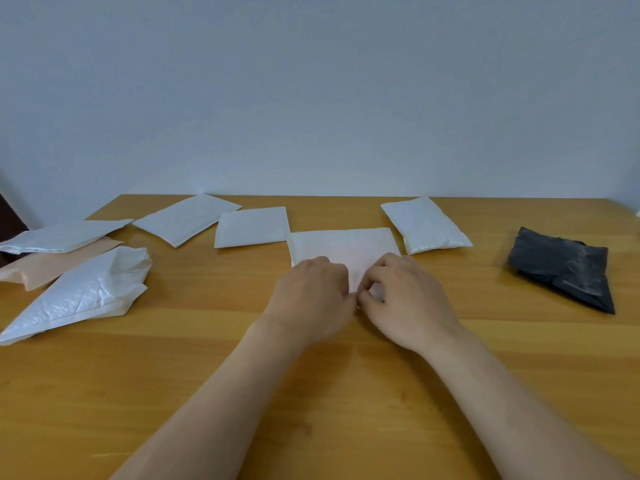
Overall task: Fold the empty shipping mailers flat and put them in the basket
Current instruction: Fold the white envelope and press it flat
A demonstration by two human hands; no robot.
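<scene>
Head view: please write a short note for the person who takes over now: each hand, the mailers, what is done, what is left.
Left hand and right hand both pinch the near edge of the flat white rectangular mailer at the centre of the wooden table.
Right of it: puffy white plastic mailer, crumpled black plastic mailer.
Left of it: square white mailer, slanted white mailer, then overlapping thin white mailer, peach mailer, crinkled white mailer.
Basket not in view. Nothing finished yet; all mailers remain.
</scene>
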